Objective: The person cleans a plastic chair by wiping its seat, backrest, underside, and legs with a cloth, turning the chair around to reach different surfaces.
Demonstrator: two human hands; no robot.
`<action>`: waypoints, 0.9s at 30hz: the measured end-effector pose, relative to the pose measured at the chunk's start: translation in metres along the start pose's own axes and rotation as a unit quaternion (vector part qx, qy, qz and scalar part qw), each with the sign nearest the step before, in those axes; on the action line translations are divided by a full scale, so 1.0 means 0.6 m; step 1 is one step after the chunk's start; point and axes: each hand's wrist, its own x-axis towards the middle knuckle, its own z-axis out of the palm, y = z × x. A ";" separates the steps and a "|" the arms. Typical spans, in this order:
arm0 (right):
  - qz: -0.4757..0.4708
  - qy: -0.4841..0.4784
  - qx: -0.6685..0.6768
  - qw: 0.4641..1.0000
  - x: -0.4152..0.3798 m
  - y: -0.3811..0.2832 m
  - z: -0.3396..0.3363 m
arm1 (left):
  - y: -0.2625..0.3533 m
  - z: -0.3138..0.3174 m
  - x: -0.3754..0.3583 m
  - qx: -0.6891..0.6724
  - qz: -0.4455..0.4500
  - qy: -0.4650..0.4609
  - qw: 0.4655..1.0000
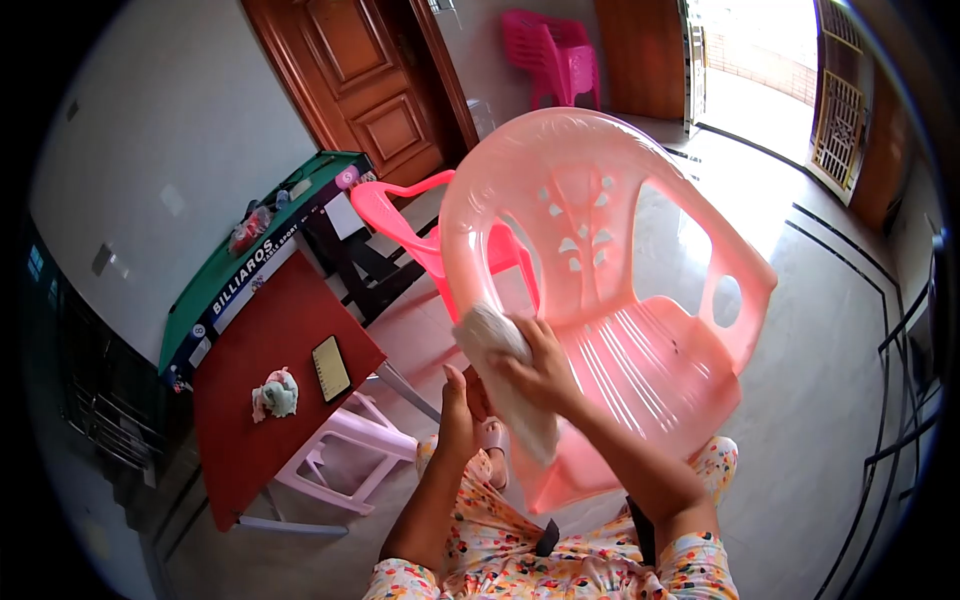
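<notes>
A light pink plastic armchair point(640, 370) stands tilted in the view right in front of me, its seat and carved backrest facing me. My right hand point(540, 370) presses a white cloth point(500, 350) against the chair's left armrest, and the cloth hangs down along the arm's side. My left hand point(460, 410) is beside the armrest, below the cloth, with its thumb up; its other fingers are partly hidden behind the chair's arm, so whether they grip it is unclear.
At left, a red table point(230, 440) bears a phone point(331, 369) and a crumpled cloth point(276, 394). A pink stool point(340, 450) is beneath. Behind are a billiards table point(190, 310), a bright pink chair point(420, 240) and stacked chairs point(555, 60).
</notes>
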 end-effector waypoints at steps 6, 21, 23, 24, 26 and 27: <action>0.031 0.005 0.198 0.980 0.077 0.090 0.046 | 0.014 0.017 -0.002 0.004 -0.005 -0.012 1.000; -0.127 0.083 0.035 0.988 -0.249 0.152 0.065 | 0.011 0.074 -0.001 -0.071 0.025 0.100 0.992; -0.130 0.059 0.005 0.990 -0.288 0.193 0.078 | 0.008 0.078 0.001 -0.057 0.018 0.110 0.992; -0.129 0.062 0.006 0.990 -0.290 0.189 0.068 | 0.005 0.078 0.002 -0.034 0.021 0.131 0.991; -0.040 0.011 0.021 0.999 -0.300 0.178 0.049 | 0.005 0.082 0.003 -0.009 0.022 0.150 0.988; 0.030 0.002 0.096 0.995 -0.291 0.167 0.029 | 0.007 0.087 0.002 -0.014 0.022 0.164 0.986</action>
